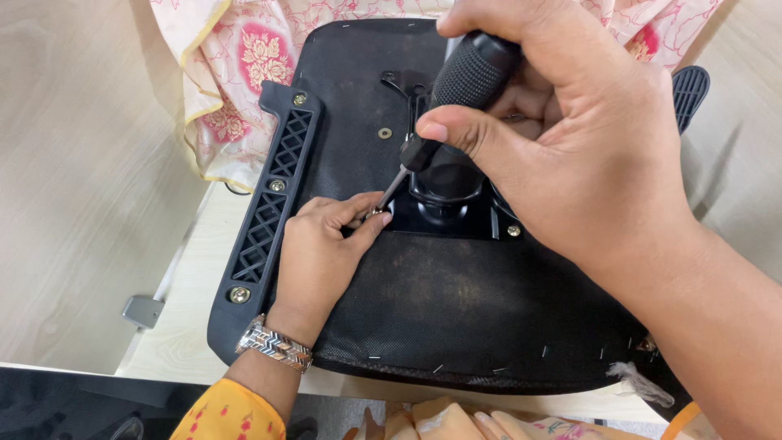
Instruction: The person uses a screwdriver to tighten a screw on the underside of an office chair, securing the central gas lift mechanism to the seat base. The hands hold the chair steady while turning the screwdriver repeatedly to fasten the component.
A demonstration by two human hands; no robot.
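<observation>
**Two hands setting a screw on the underside of an upturned chair seat**

Left to right. The pale wooden surface (90, 163) lies bare along the left, save for a small grey metal bracket (143, 311) near its lower edge; this is the widest open room. A flowered cloth (236, 73) hangs over the upper left and runs behind the seat. The black chair seat (456, 310) lies underside up, its near edge reaching the front rim of the surface. A black lattice bracket (273, 204), fastened by screws, runs along the seat's left edge.

The left hand (322, 244), a metal watch (274, 345) on its wrist, rests on the seat fabric with fingers pinched together on a small screw (376, 213), just left of the black central mount (444, 191).

The right hand (570, 147) is clenched round the black ribbed handle of a screwdriver (464, 90), thumb pressed along it. The shaft slants down and left, its tip meeting the screw at the left fingertips.

The right forearm crosses the seat's right half and hides much of it. A ribbed black lever (688, 94) shows at the right edge.
</observation>
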